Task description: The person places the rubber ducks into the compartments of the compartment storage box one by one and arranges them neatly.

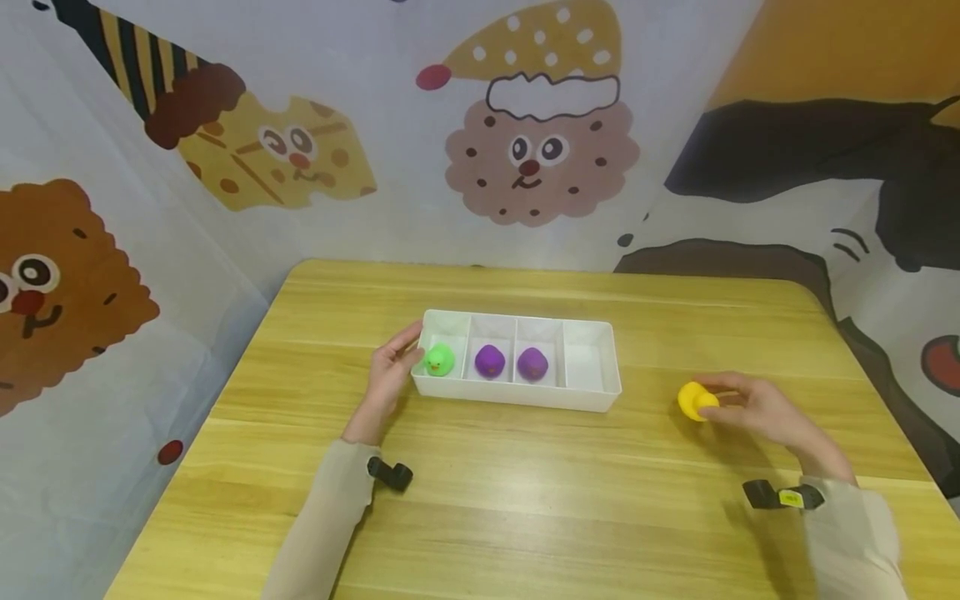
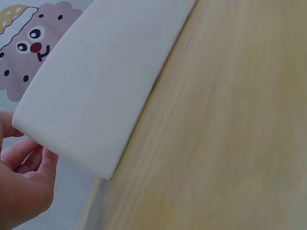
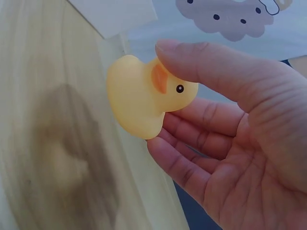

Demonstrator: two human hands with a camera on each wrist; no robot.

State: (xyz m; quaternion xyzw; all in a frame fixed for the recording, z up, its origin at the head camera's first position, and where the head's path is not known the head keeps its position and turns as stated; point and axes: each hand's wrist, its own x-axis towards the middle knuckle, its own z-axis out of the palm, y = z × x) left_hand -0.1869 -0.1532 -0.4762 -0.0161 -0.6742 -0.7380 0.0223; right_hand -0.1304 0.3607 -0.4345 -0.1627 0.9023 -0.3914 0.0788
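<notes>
A white box (image 1: 517,396) with compartments in a row lies on the table. In its leftmost compartment sits a green rubber duck (image 1: 439,359). The two middle compartments each hold a purple rubber duck, the left one (image 1: 490,361) and the right one (image 1: 533,364); the rightmost has nothing in it. My left hand (image 1: 392,367) grips the box's left end, its thumb and curled fingers at the edge in the left wrist view. Right of the box, my right hand (image 1: 757,408) pinches a yellow rubber duck (image 3: 136,98) between thumb and fingers, above the table.
The wooden table (image 1: 480,517) has rounded far corners. Behind it hangs a white cloth (image 1: 405,233) printed with cartoon biscuits and cheese. A black wrist camera sits on the left wrist (image 1: 391,473) and another on the right (image 1: 782,495).
</notes>
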